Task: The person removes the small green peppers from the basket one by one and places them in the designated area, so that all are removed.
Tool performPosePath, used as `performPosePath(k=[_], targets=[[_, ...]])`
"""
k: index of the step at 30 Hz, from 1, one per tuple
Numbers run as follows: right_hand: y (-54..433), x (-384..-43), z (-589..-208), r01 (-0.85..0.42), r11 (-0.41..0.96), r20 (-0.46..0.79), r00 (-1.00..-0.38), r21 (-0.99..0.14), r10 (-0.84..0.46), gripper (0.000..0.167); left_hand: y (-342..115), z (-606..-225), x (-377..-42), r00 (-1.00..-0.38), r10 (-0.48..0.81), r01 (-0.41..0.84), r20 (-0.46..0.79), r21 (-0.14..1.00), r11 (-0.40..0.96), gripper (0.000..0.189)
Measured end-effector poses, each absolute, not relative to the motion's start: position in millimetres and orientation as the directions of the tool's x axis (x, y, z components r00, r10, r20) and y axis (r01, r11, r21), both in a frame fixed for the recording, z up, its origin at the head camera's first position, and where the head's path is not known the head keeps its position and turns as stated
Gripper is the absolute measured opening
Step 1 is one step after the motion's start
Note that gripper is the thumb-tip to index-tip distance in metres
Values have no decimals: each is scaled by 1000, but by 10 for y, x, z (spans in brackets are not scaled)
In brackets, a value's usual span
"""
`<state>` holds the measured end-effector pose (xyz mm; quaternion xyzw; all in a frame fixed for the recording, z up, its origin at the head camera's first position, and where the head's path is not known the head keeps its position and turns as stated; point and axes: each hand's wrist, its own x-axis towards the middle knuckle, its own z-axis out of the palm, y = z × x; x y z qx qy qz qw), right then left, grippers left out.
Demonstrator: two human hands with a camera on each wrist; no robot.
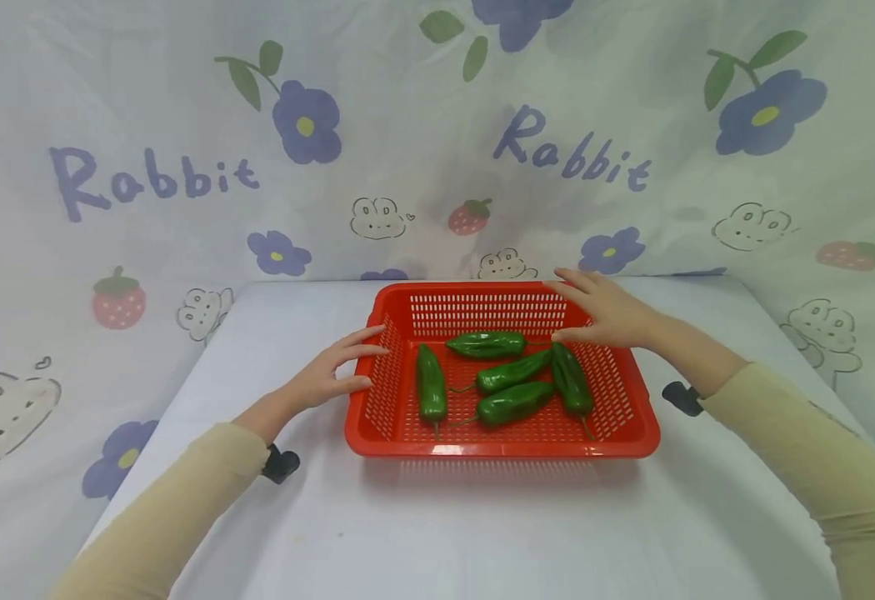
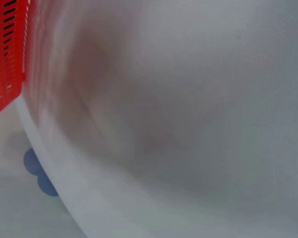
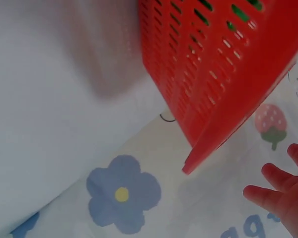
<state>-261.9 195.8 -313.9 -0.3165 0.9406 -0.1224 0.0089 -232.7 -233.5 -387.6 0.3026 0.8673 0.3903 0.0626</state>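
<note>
A red plastic basket (image 1: pixel 503 450) with slotted walls stands on the white table, and several green peppers (image 1: pixel 512 403) lie on its floor. My left hand (image 1: pixel 325 373) hovers at the basket's left rim, fingers spread and reaching over it, with nothing in its grasp. Over the back right corner is my right hand (image 1: pixel 608 313), its fingers apart and extended, also holding nothing. Below its thumb lies one upright-lying pepper (image 1: pixel 571 379) near the right wall. The right wrist view shows the basket's outer side (image 3: pixel 188 74) and spread fingertips (image 3: pixel 275 178).
The white tabletop (image 1: pixel 437 542) extends in front of and beside the basket. Behind it hangs a white cloth (image 1: pixel 422 117) printed with flowers, strawberries and rabbits. A dark strapped-on piece (image 1: pixel 280 463) shows at the left wrist, another (image 1: pixel 682 398) at the right.
</note>
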Motion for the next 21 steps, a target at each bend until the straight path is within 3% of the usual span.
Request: performPosePath(k=[7, 21], targets=[[1818, -2622, -3140, -677, 710, 87, -733, -194, -675, 85, -2335, -3879, -2327, -809, 576, 479, 121, 703, 526, 45], [1695, -2675, -3123, -725, 667, 7, -678, -172, -735, 84, -2323, -3856, -2313, -808, 575, 493, 127, 680, 543, 45]])
